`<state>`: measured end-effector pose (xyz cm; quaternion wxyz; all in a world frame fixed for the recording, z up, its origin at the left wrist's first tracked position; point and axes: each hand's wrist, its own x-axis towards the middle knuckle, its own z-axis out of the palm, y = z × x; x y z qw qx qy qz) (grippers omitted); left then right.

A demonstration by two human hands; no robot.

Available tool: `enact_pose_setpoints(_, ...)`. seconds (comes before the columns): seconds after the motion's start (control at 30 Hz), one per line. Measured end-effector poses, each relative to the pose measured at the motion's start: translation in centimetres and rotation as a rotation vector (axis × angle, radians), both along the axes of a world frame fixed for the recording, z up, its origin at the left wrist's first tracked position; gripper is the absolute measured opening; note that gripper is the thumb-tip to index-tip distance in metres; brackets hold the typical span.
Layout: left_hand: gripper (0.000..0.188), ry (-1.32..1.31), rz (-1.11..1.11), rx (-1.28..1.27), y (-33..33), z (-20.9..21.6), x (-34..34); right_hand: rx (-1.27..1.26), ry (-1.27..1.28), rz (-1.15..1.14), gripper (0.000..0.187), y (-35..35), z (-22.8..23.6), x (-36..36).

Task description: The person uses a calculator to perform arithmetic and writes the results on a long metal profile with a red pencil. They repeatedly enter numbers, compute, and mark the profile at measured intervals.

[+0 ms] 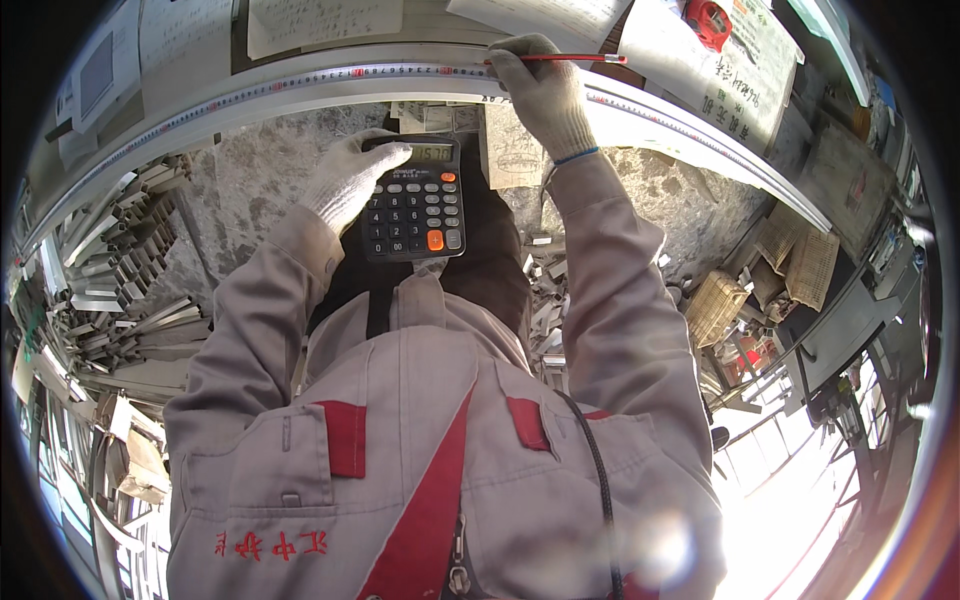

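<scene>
My left hand point(357, 172), in a white knit glove, grips the upper left side of a black calculator point(415, 215), its thumb lying beside the lit display. The calculator has grey keys and two orange ones, and is held in front of my lap. Farther up, my right hand point(543, 95), gloved the same way, pinches a red pencil point(590, 58) that points to the right. That hand rests at a long measuring scale point(430, 72) running along the edge of the work surface. The fingertips under the right hand are partly hidden.
Handwritten sheets point(325, 25) lie across the work surface, and a red tape measure point(708, 24) sits at the far right. Cut metal profiles point(125, 245) are piled on the floor at the left. Woven baskets point(717, 308) stand at the right.
</scene>
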<state>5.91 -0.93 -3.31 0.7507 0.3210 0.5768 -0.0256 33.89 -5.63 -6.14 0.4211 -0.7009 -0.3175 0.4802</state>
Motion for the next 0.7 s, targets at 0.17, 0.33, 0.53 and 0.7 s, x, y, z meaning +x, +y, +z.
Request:
enact_pose_setpoints(0.17, 0.027, -0.018, 0.001, -0.015, -0.8, -0.8, -0.5, 0.028, 0.021, 0.005, 0.021, -0.3, -0.8, -0.2)
enact_pose_setpoints(0.33, 0.029, -0.035, 0.028, -0.053, -1.3, -1.1, -0.8, 0.061, 0.034, -0.001, 0.015, -0.5, -1.3, -0.2)
enact_pose_setpoints(0.53, 0.03, -0.006, 0.008, 0.003, -1.8, -1.1, -1.1, 0.077, -0.019, 0.032, 0.015, -0.5, -1.1, -0.2)
enact_pose_setpoints(0.7, 0.032, 0.012, 0.0, 0.001, -2.1, -0.9, -1.2, 0.089, -0.019, 0.023, 0.015, -0.7, -0.7, -0.3)
